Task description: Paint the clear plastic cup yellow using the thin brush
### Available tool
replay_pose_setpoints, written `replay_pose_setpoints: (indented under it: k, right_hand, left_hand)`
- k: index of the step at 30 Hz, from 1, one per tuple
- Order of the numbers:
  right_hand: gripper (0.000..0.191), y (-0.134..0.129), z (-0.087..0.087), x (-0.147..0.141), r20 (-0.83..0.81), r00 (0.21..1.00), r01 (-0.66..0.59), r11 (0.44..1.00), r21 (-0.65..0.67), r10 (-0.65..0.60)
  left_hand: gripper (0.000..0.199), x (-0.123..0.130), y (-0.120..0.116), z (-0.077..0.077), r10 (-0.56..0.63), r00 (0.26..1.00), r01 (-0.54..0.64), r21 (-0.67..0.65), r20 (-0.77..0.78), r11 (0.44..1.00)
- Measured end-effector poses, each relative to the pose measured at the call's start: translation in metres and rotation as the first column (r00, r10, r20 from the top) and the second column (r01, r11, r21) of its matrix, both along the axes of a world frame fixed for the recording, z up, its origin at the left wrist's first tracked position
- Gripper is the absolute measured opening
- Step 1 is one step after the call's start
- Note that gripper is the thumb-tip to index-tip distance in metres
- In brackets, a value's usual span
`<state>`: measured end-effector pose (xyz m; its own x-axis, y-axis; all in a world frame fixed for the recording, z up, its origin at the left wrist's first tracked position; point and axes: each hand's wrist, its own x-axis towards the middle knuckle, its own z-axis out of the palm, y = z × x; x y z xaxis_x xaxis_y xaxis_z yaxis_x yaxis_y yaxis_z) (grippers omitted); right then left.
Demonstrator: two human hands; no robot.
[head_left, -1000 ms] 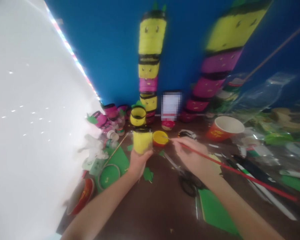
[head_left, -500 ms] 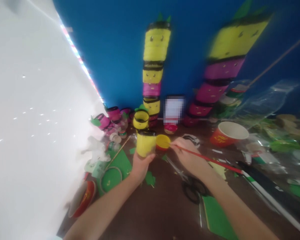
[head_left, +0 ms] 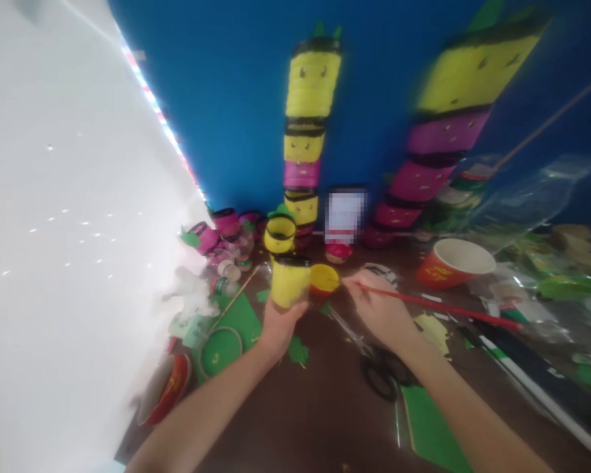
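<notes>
My left hand (head_left: 280, 323) is wrapped round the lower part of a yellow-painted cup (head_left: 289, 284) with a black rim, held upright above the table. My right hand (head_left: 369, 301) pinches a red-handled paintbrush (head_left: 438, 305). The brush tip reaches into a small red-orange pot of yellow paint (head_left: 324, 280), just right of the cup. Below the right hand lie scissors (head_left: 374, 368) with black handles, partly hidden by my forearm. Behind the cup stands another yellow black-rimmed cup (head_left: 279, 235).
Stacked yellow and pink containers (head_left: 311, 82) with painted faces rise against the blue wall. A red paper cup (head_left: 456, 264) and a clear plastic bottle (head_left: 536, 197) are to the right. Green paper (head_left: 436, 427), scraps and a roll of tape (head_left: 220, 355) lie on the dark table.
The paintbrush's back end has swung away from me, so the brush lies flatter; its tip stays at the paint pot. My left hand keeps the yellow cup in place. The view has shifted slightly.
</notes>
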<state>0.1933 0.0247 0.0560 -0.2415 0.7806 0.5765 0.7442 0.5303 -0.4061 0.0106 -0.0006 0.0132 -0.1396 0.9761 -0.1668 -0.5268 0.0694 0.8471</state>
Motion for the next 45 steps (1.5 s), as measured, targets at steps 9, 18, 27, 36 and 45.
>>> replay_pose_setpoints:
  k: [9, 18, 27, 36, 45]
  right_hand:
    - [0.014, -0.029, 0.021, -0.010, -0.360, 0.930, 0.046, 0.946, 0.321, 0.077]
    - [0.028, -0.045, 0.014, -0.036, -0.236, 0.935, -0.168, 0.915, 0.368, 0.266]
    - [0.023, -0.050, 0.007, -0.042, -0.219, 0.941, -0.187, 0.935, 0.302, 0.259]
    - [0.020, -0.051, 0.009, -0.038, -0.235, 0.934, -0.208, 0.944, 0.257, 0.270]
    - [0.016, -0.053, 0.017, -0.038, -0.254, 0.932, -0.209, 0.956, 0.206, 0.259]
  left_hand:
    - [0.053, 0.000, -0.002, 0.014, -0.081, 0.995, 0.077, 0.057, 0.061, 0.995]
    - [0.041, -0.002, -0.004, 0.016, -0.112, 0.990, 0.102, 0.112, 0.084, 0.988]
    - [0.040, -0.002, -0.004, 0.016, -0.087, 0.988, 0.077, 0.083, 0.130, 0.994]
    - [0.041, -0.002, -0.004, 0.014, -0.088, 0.987, 0.077, 0.086, 0.132, 0.993]
    - [0.042, -0.002, -0.004, 0.015, -0.107, 0.986, 0.093, 0.109, 0.129, 0.990]
